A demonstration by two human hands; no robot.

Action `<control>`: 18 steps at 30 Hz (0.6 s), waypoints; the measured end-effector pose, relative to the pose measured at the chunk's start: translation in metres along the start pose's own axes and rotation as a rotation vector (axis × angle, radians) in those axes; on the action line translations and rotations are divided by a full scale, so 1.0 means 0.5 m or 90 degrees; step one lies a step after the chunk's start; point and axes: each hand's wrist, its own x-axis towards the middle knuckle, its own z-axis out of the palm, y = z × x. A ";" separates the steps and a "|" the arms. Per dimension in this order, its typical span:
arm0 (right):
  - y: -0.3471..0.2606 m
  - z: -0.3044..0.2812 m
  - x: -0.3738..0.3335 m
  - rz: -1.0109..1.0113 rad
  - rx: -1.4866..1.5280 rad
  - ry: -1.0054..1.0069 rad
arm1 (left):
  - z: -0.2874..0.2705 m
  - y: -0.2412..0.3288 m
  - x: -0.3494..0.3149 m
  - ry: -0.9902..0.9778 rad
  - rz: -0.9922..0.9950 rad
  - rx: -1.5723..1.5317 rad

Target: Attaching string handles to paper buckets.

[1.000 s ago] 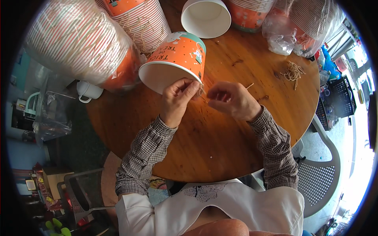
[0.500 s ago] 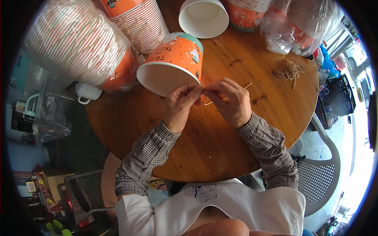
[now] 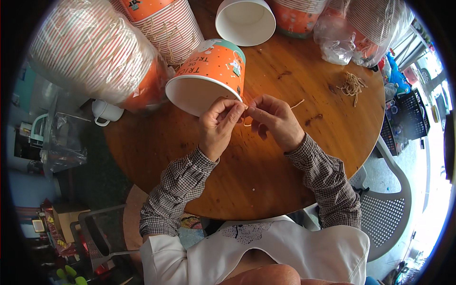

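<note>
An orange paper bucket (image 3: 219, 66) with a white rim lies tilted on its side, its mouth toward me. At the right end of that rim, my left hand (image 3: 219, 126) pinches a thin tan string with thumb and forefinger. My right hand (image 3: 278, 121) meets it fingertip to fingertip, its thumb and forefinger closed on the same string. One loose end of the string (image 3: 298, 103) sticks out beyond the right hand, and a small loop shows beneath the fingers. The exact spot where string meets rim is covered by the fingertips.
Tall stacks of nested buckets (image 3: 90, 52), some in clear plastic, crowd the back left of the round wooden table (image 3: 327, 156). A white-lined bucket (image 3: 245, 23) and more wrapped stacks (image 3: 375, 28) stand behind. A string bundle (image 3: 352, 86) lies right; a white mug (image 3: 107, 112) sits left.
My right hand has turned slightly and its lower fingers have uncurled downward. The string loop under the fingers looks smaller. The bucket and left hand have barely shifted.
</note>
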 end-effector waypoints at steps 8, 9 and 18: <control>-0.013 -0.006 -0.005 0.113 0.210 -0.094 | -0.013 -0.015 0.005 -0.018 0.079 0.095; -0.008 -0.007 -0.003 0.113 0.211 -0.094 | -0.016 -0.019 0.006 -0.018 0.095 0.124; -0.003 -0.013 -0.002 0.003 0.104 -0.036 | -0.011 -0.014 0.007 0.013 0.082 0.087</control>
